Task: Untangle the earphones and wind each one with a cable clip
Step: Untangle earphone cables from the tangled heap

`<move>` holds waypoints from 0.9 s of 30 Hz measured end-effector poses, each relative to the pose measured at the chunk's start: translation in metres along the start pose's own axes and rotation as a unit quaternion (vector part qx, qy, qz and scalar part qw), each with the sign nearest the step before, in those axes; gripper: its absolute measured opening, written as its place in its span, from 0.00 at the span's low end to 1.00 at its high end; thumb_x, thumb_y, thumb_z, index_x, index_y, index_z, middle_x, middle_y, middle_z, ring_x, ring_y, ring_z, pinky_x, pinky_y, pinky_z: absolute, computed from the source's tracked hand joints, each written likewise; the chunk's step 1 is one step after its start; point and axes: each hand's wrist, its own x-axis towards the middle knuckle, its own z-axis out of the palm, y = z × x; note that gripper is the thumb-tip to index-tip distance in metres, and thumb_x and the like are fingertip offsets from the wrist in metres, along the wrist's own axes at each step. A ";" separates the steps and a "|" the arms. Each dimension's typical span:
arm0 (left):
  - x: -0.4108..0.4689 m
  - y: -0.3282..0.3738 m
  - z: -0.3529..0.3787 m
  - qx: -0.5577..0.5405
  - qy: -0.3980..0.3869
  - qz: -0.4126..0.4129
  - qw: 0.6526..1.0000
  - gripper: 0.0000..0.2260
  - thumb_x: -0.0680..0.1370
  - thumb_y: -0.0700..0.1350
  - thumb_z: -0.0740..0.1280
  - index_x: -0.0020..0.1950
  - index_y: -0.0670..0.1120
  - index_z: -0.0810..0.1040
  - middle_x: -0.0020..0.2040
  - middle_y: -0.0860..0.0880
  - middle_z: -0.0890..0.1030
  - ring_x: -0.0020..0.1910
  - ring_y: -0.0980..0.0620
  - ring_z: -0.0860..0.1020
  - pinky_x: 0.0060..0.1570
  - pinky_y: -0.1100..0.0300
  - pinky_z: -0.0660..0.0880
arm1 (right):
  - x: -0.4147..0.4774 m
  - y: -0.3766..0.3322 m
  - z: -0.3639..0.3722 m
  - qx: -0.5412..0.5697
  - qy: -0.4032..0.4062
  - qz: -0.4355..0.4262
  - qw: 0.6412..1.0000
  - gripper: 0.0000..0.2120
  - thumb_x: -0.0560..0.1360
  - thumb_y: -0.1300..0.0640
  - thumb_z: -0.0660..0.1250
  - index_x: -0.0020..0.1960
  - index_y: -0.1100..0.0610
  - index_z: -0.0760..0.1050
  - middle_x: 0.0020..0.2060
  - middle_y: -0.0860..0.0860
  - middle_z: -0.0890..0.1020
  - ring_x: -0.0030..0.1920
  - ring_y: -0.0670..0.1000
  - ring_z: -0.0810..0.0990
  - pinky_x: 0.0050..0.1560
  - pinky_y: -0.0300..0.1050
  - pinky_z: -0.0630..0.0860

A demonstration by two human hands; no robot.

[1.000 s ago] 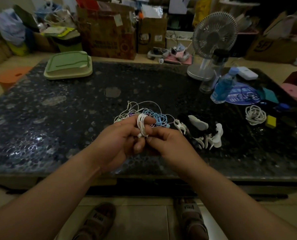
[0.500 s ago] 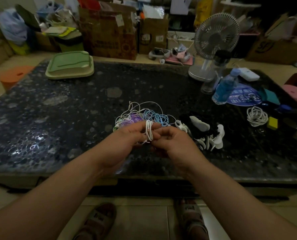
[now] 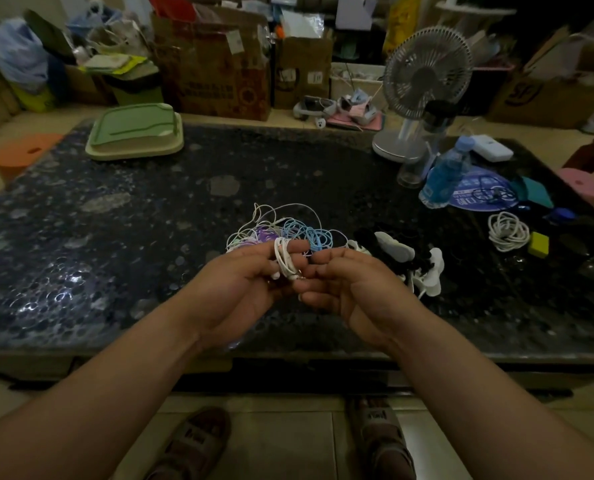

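Landmark: the tangled pile (image 3: 288, 230) of white, purple and blue earphones, lying mid-desk (image 3: 115, 237).
White earphone (image 3: 283, 259): just in front of the pile, looped in a coil round the fingers (image 3: 257, 256) of your left hand.
Left hand (image 3: 240, 282): fingers curled, holding that coil.
Right hand (image 3: 351, 285): fingers bent, tips pinching the coil's lower end.
Cable clips (image 3: 423, 268): white heap just right of the pile.
Wound white cable (image 3: 508, 232): well right of the pile.
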 end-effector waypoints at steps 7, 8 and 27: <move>-0.005 -0.001 0.003 0.000 -0.066 -0.046 0.997 0.21 0.77 0.33 0.55 0.64 0.38 0.82 0.48 0.44 0.80 0.44 0.50 0.77 0.46 0.59 0.77 | 0.002 -0.001 -0.005 -0.136 -0.085 -0.039 0.986 0.15 0.82 0.66 0.62 0.65 0.59 0.81 0.48 0.54 0.87 0.46 0.52 0.84 0.51 0.51 0.82; -0.004 -0.002 0.004 0.004 -0.066 -0.052 0.996 0.20 0.77 0.33 0.55 0.61 0.38 0.83 0.46 0.45 0.79 0.43 0.50 0.76 0.45 0.59 0.75 | 0.002 0.000 -0.005 -0.134 -0.094 -0.041 0.986 0.14 0.82 0.66 0.63 0.65 0.60 0.81 0.47 0.54 0.86 0.45 0.51 0.84 0.51 0.51 0.82; 0.005 -0.024 0.016 0.140 0.138 -0.085 0.977 0.13 0.82 0.48 0.61 0.37 0.48 0.72 0.30 0.48 0.68 0.27 0.53 0.64 0.21 0.66 0.57 | 0.015 0.025 0.004 -0.154 -0.022 -0.024 0.988 0.07 0.70 0.62 0.71 0.47 0.58 0.78 0.43 0.60 0.79 0.45 0.57 0.75 0.47 0.51 0.72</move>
